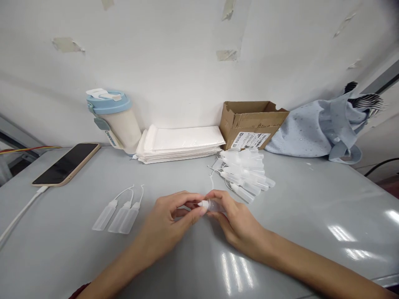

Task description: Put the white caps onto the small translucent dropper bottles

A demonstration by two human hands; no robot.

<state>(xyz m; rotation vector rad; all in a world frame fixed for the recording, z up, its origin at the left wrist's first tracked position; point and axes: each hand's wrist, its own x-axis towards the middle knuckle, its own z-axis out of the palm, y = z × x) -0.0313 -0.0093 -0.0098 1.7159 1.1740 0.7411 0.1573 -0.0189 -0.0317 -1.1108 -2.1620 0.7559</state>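
Both my hands meet over the middle of the grey table (299,216). My right hand (235,218) grips the body of a small clear plastic dropper bottle (209,205). My left hand (170,222) pinches the white cap end of that same bottle with thumb and fingers. Three finished-looking small bottles (116,216) with tethered caps lie side by side to the left of my left hand. A pile of several more clear bottles (246,170) lies just beyond my right hand.
A phone (67,164) on a charging cable lies at the far left. A blue-lidded cup (114,118), a stack of white bags (181,143), an open cardboard box (251,122) and a pale blue cloth (321,131) line the wall.
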